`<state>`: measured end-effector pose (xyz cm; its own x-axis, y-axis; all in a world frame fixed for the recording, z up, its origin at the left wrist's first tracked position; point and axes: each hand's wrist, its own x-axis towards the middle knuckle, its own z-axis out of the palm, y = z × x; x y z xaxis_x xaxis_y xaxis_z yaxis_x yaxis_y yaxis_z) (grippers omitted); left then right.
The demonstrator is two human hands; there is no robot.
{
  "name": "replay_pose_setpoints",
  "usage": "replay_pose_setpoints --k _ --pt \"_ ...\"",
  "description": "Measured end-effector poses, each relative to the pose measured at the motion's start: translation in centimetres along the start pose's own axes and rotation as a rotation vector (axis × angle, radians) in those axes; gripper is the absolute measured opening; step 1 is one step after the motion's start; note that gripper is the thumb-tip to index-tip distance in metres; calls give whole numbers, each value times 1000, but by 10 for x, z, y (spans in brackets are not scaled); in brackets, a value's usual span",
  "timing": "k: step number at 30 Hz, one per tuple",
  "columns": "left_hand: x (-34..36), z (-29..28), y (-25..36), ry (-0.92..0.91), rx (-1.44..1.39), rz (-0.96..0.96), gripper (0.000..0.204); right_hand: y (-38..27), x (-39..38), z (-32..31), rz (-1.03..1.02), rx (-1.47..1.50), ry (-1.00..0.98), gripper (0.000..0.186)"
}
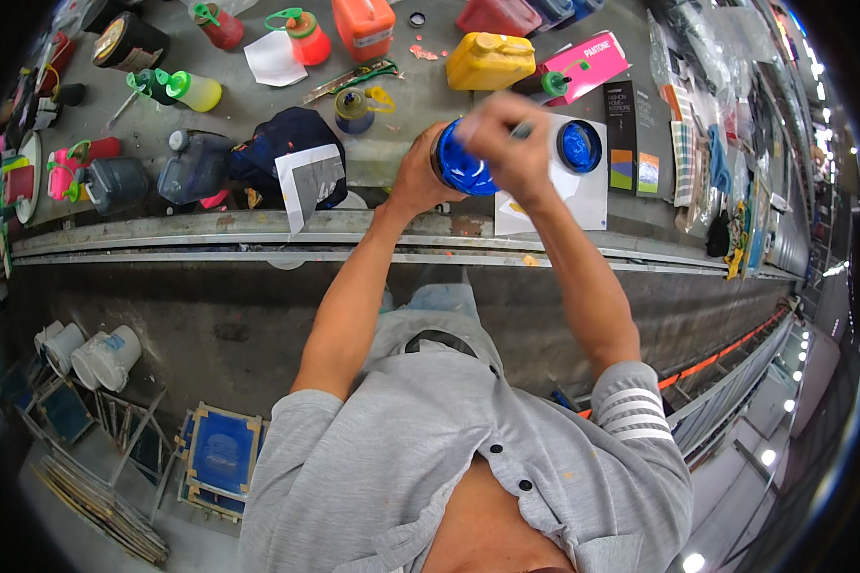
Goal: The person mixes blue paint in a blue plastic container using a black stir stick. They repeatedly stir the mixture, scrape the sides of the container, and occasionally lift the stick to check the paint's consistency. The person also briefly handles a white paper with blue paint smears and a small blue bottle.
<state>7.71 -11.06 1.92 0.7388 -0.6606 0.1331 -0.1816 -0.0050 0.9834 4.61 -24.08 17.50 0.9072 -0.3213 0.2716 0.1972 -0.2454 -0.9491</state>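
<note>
My left hand point(420, 167) is wrapped round the side of an open jar of bright blue paste point(463, 167) at the table's near edge. My right hand point(511, 138) is over the jar's mouth, blurred, closed on a dark, thin tool point(522, 129) whose lower part is hidden. A round lid smeared with blue point(579, 146) lies on a white sheet point(554, 215) just right of the jar.
The grey worktable point(392, 143) holds several squeeze bottles point(199, 92), jugs point(490, 59), a pink box point(592, 67), swatch books point(621, 134) and dark cloth point(277, 143). A metal rail point(258, 253) runs along its front. Buckets point(105, 358) and screen frames point(220, 449) stand lower left.
</note>
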Motion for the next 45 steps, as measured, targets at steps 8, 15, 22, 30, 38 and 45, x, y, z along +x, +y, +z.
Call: replay_pose_setpoints --k 8,15,22,30,38,45 --pt "-1 0 3 3 2 -4 104 -31 18 -13 65 85 197 26" --pt "-6 5 0 9 35 -4 106 -50 1 -53 206 325 204 36" --pt "10 -6 -9 -82 136 97 93 -12 -4 3 -99 -51 -415 18" --pt "2 -6 1 -113 -9 -77 104 -30 18 -15 192 316 233 31" --pt "-1 -2 -4 -79 -6 8 107 -30 20 -38 145 416 215 26" --pt "3 -8 -4 -172 58 -17 101 -13 3 -40 -130 90 -440 15"
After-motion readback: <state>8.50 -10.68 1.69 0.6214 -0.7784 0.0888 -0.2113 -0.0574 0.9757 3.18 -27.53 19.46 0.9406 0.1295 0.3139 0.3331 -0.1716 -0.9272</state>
